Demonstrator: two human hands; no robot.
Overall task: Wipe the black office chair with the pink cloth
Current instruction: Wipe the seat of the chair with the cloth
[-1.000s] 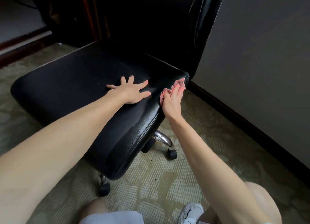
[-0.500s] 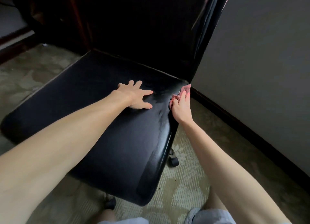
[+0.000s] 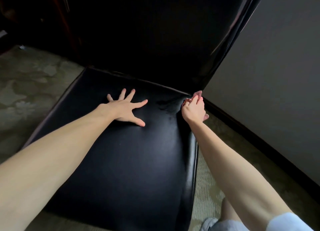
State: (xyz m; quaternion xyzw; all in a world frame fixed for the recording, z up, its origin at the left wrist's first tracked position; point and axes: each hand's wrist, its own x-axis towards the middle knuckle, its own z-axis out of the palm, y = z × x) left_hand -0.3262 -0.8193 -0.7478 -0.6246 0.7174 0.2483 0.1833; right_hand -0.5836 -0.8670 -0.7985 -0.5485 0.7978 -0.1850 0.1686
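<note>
On my left, patterned carpet [image 3: 26, 92] lies under the black office chair [image 3: 129, 161]. My left grip [image 3: 124, 109] is released, its fingers spread flat on the middle of the seat. Further right, my right grip [image 3: 193, 110] is clenched round the pink cloth [image 3: 197, 93], holding it against the seat's rear right corner, just below the backrest. A grey wall [image 3: 277, 75] stands beyond.

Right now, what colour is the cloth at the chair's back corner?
Pink; the head view shows the cloth in the right hand.
</note>
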